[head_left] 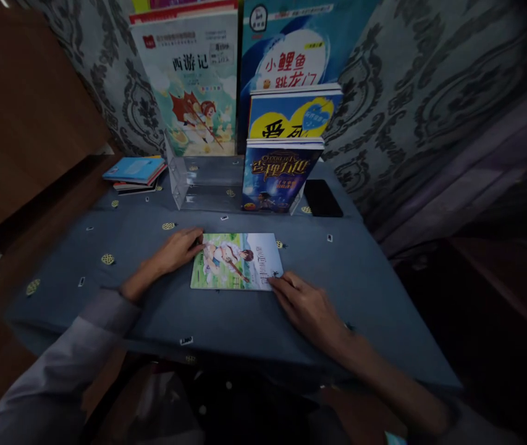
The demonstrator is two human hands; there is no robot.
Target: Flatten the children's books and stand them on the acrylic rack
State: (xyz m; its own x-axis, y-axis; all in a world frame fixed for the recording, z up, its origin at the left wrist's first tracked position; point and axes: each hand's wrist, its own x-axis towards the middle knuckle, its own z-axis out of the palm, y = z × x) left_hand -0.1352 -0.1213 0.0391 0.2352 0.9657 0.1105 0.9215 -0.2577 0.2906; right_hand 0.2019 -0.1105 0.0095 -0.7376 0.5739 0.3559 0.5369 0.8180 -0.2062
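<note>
A thin paperback book [238,262] with an illustrated cover lies on the blue cloth, its picture turned sideways to me. The cover shows a figure in white on green grass, with pale sky at the right end. My left hand [176,250] holds the book's left edge near the far corner, fingers closed together. At the opposite end, my right hand [307,303] grips the near right corner between thumb and fingers. The undersides of both grips are hidden.
Behind the book stands a clear acrylic stepped rack [207,198] holding several upright books, with a dark blue book [279,179] in front. A small book stack [136,172] lies at the left. A black phone-like slab [322,198] lies right. Patterned curtain hangs behind.
</note>
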